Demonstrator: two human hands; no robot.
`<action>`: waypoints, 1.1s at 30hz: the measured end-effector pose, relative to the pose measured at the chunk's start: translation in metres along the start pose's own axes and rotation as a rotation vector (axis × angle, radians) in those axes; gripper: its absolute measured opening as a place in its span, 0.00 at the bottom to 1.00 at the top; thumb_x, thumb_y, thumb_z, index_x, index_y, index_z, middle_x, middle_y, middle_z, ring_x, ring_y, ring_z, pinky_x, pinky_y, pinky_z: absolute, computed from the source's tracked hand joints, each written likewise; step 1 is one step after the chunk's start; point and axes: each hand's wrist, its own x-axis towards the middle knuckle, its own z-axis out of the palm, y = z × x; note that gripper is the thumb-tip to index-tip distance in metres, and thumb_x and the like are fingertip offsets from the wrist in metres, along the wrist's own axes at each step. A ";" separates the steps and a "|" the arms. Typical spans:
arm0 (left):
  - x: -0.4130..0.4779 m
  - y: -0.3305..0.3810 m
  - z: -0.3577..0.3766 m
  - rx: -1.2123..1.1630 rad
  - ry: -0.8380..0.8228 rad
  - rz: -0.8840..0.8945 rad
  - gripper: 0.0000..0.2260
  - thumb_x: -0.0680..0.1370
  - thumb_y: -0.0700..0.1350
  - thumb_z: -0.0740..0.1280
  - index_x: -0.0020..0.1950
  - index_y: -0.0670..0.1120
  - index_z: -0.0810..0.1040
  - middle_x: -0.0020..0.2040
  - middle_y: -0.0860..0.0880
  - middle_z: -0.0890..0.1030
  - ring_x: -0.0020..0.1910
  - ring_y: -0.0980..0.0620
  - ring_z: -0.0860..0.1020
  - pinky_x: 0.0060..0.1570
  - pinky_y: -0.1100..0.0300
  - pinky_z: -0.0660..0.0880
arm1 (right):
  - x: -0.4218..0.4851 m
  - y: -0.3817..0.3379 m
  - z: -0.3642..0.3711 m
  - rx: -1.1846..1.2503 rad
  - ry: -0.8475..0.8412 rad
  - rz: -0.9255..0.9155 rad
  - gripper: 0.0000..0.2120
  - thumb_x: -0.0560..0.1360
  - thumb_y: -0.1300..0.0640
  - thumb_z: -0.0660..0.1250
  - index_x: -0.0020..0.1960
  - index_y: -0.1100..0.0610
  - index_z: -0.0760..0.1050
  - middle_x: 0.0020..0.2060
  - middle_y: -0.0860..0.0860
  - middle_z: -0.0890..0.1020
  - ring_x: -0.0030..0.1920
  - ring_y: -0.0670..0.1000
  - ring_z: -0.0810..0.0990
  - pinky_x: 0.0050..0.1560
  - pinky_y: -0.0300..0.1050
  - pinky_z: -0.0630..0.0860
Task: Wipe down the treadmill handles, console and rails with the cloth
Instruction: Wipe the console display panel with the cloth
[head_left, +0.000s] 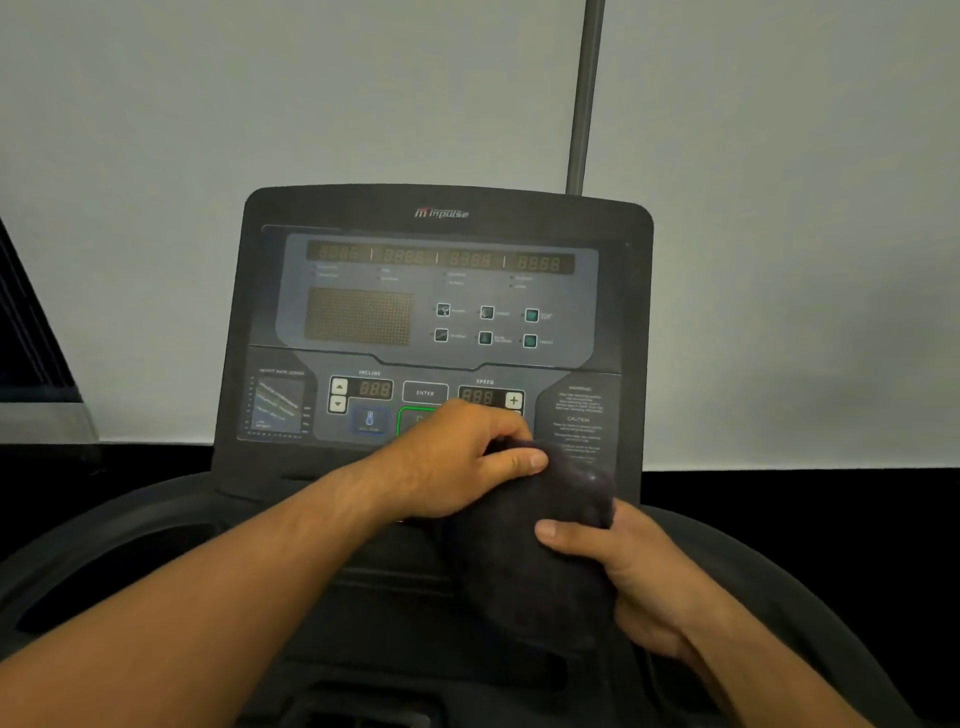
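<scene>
The dark treadmill console (441, 312) stands upright in front of me, its displays unlit. A dark cloth (535, 551) is bunched up just below the console's button panel. My left hand (457, 462) grips the top of the cloth, thumb pressed on it, and covers the green-edged button. My right hand (634, 577) holds the cloth's right side from below, thumb on top. The curved black handles (119, 545) run off to both sides beneath my arms.
A grey pole (584, 98) rises behind the console's right corner against a pale wall. A dark slanted shape (31, 353) sits at the left edge. A tray recess (395, 613) lies below the console between my forearms.
</scene>
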 end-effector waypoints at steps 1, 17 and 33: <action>0.003 -0.002 -0.001 -0.033 0.000 0.011 0.07 0.78 0.53 0.68 0.46 0.52 0.82 0.40 0.57 0.83 0.41 0.62 0.79 0.42 0.64 0.75 | 0.001 -0.001 -0.001 0.017 -0.006 0.050 0.20 0.70 0.69 0.73 0.61 0.63 0.78 0.55 0.62 0.83 0.56 0.62 0.83 0.52 0.54 0.81; -0.008 -0.122 -0.020 0.497 0.414 -0.007 0.27 0.74 0.63 0.61 0.63 0.44 0.78 0.61 0.44 0.77 0.60 0.44 0.75 0.56 0.45 0.75 | 0.056 -0.114 0.013 -0.203 0.728 -0.511 0.05 0.82 0.54 0.62 0.51 0.48 0.77 0.48 0.46 0.82 0.48 0.45 0.82 0.48 0.42 0.77; 0.111 -0.150 -0.175 0.654 0.258 -0.164 0.31 0.81 0.63 0.47 0.79 0.47 0.56 0.81 0.47 0.51 0.79 0.45 0.50 0.74 0.37 0.48 | 0.192 -0.112 0.014 -1.489 0.758 -0.455 0.31 0.82 0.43 0.55 0.79 0.54 0.52 0.79 0.57 0.49 0.79 0.59 0.44 0.75 0.53 0.40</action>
